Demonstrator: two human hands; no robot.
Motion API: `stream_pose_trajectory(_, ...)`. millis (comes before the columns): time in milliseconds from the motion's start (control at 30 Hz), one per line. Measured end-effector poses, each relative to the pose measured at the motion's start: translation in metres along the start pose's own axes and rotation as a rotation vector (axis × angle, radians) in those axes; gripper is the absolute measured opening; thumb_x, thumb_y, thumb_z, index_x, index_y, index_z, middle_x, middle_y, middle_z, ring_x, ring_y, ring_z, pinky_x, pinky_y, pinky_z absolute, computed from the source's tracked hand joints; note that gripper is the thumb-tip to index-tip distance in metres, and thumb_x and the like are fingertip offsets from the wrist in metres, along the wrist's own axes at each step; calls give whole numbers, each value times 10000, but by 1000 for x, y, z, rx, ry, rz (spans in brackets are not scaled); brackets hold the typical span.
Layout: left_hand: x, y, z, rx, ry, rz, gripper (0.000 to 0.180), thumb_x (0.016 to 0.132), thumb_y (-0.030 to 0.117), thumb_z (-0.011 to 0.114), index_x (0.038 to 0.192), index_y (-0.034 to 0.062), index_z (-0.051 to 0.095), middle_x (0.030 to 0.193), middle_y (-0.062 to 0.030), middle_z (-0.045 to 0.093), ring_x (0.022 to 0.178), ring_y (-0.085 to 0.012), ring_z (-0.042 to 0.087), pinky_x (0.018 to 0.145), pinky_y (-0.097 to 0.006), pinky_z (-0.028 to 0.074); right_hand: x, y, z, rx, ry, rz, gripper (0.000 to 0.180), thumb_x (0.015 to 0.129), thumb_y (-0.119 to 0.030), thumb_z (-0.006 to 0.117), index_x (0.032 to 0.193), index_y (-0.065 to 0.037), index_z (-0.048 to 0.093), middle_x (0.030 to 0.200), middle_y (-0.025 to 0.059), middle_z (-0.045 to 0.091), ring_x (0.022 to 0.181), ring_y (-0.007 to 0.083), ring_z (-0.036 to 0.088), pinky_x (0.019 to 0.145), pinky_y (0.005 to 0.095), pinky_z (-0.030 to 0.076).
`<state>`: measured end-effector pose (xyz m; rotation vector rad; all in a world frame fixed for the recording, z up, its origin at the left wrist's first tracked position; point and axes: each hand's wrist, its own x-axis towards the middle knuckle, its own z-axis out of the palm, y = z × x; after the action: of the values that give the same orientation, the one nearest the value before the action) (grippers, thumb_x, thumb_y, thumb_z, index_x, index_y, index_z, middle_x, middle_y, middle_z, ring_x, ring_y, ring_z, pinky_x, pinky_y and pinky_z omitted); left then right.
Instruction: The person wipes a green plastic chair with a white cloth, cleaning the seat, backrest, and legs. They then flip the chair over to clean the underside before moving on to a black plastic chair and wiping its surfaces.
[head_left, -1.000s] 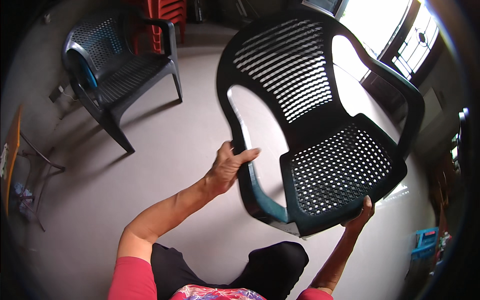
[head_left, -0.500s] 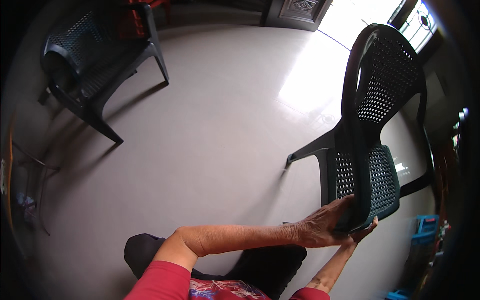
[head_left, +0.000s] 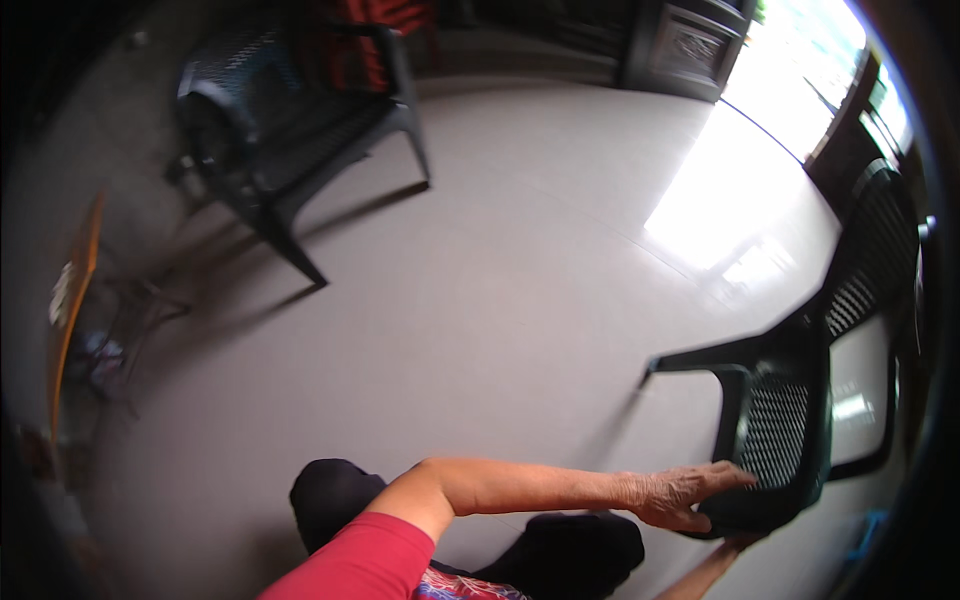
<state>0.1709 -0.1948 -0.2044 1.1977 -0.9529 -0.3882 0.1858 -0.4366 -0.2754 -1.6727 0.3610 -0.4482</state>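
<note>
A dark green plastic armchair [head_left: 780,430] with a perforated seat stands at the right, its back toward the right rim and one leg stretching to the left. Across my lap reaches my left arm. My left hand [head_left: 685,497] grips the chair's near corner, with long fingers over the top and the thumb apart on the near side. Lower down, my right hand [head_left: 737,548] holds the same corner from beneath; most of its fingers are hidden by the chair.
Another dark plastic armchair [head_left: 290,150] stands at the far left, with a red plastic chair [head_left: 385,30] behind it. An orange-edged board [head_left: 75,300] is at the left rim. At the far right, a carved dark door [head_left: 690,50] adjoins a bright opening. Pale tiles [head_left: 480,300] cover the floor.
The view has turned left, so everything sits farther right and lower. My left hand's fingers have straightened over the chair's corner. My right hand's fingertips have gone out of sight.
</note>
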Motion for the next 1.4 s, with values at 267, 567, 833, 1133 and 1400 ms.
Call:
stream_pose_trajectory(267,-176,-3,-133,286,690,-594,405,852,163,625,1228,58,517,1148,-91,558,919,-167,584,832,-318,494,-71,-37,170,-185,-884,145,545,873,-454,517,1249,-60,495,1152,171,579,1035,309,573,908,440,465)
stream_pose_trajectory(567,-502,142,-294,956,2294,-338,786,735,152,632,1414,64,245,1371,-253,285,1268,-385,328,1048,-441,327,-115,-31,230,-332,-1190,242,586,876,-475,521,1292,-66,469,1170,185,576,1048,311,571,921,440,460)
stream_pose_trajectory(833,-519,243,-360,727,1935,-212,667,735,160,727,1313,-19,446,1212,-154,577,1086,-240,567,918,-329,457,-121,-23,208,-492,-1051,368,625,879,-494,525,1331,-71,445,1186,198,573,1061,312,569,933,439,455)
stream_pose_trajectory(1133,-476,204,-334,1077,1899,-325,606,632,291,817,1110,-2,586,1023,-164,658,933,-291,635,832,-391,504,-144,2,141,-566,-891,536,669,882,-516,528,1375,-77,419,1205,212,569,1074,314,567,947,438,450)
stream_pose_trajectory(1400,-433,188,-218,1074,1780,-152,400,732,62,706,1094,7,546,846,-40,582,767,-159,559,723,-323,493,-140,11,55,-609,-776,423,633,868,-467,572,1337,-53,474,1148,212,596,994,309,595,850,437,476)
